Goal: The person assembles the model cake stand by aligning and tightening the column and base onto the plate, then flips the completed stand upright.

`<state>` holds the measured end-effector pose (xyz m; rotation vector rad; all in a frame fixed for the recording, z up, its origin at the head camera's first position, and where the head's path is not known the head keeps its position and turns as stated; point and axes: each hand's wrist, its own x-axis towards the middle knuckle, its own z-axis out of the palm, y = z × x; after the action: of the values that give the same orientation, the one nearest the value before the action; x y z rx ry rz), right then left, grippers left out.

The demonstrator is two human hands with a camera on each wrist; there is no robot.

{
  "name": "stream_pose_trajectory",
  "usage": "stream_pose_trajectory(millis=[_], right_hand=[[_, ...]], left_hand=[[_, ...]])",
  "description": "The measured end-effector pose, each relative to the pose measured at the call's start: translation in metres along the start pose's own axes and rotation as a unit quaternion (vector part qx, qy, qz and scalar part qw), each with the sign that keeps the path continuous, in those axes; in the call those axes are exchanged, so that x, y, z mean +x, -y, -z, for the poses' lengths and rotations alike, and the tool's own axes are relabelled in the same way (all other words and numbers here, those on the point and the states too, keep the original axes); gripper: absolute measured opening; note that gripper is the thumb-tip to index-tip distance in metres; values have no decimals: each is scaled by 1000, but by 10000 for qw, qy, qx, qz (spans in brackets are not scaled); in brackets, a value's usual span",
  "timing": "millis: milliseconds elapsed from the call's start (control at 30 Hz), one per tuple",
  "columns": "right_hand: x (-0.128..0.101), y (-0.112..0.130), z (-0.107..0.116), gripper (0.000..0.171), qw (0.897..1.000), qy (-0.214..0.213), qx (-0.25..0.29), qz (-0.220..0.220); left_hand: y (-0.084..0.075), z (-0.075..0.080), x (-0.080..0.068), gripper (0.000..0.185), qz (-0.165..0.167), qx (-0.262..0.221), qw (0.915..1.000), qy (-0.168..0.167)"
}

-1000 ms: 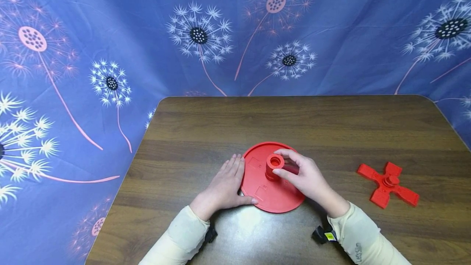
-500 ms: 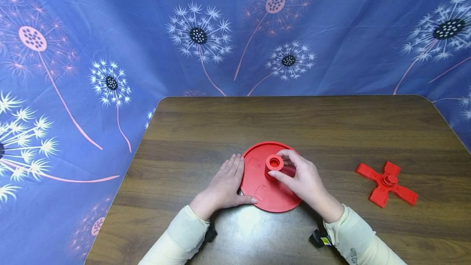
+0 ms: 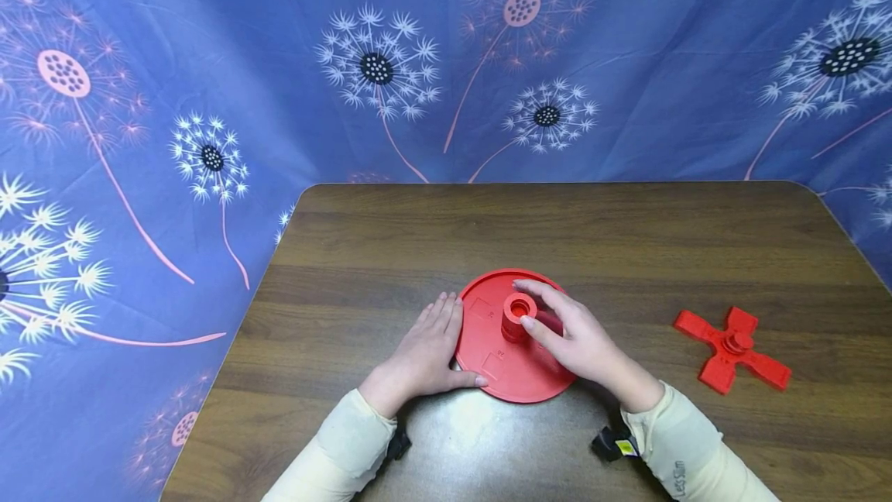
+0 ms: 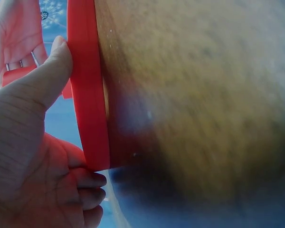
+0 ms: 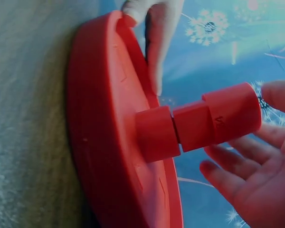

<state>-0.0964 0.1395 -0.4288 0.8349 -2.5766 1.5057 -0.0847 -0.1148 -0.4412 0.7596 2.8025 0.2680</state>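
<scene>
A red round disc (image 3: 502, 362) lies flat on the wooden table (image 3: 627, 238), with a red stepped post (image 3: 519, 314) standing up from its middle. My right hand (image 3: 574, 335) curls round the post: the forefinger arcs behind it and the thumb lies against its near side. The right wrist view shows the post (image 5: 199, 126) jutting from the disc (image 5: 109, 142), one fingertip at its outer end and the other fingers (image 5: 237, 190) loosely bent close by. My left hand (image 3: 425, 351) lies flat with straight fingers against the disc's left rim (image 4: 88, 95), its thumb along the near edge.
A red cross-shaped piece (image 3: 732, 348) with a hub lies on the table to the right, apart from both hands. Blue dandelion-print cloth (image 3: 390, 84) hangs behind and to the left of the table. The table's left edge runs close to my left hand.
My right forefinger has reached further round the far side of the post and the wrist has shifted slightly. The left hand, disc and cross piece have stayed put.
</scene>
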Motion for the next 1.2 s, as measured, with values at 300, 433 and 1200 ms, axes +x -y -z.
stream_pose_trajectory(millis=[300, 433, 1200], right_hand=[[3, -3, 7, 55, 9948, 675, 764, -39], [2, -5, 7, 48, 9975, 550, 443, -77], [-4, 3, -14, 46, 9891, -1124, -946, -76]], left_hand=[[0, 0, 0, 118, 10, -20, 10000, 19], [0, 0, 0, 118, 15, 12, 10000, 34], [-1, 0, 1, 119, -7, 173, 9998, 41]])
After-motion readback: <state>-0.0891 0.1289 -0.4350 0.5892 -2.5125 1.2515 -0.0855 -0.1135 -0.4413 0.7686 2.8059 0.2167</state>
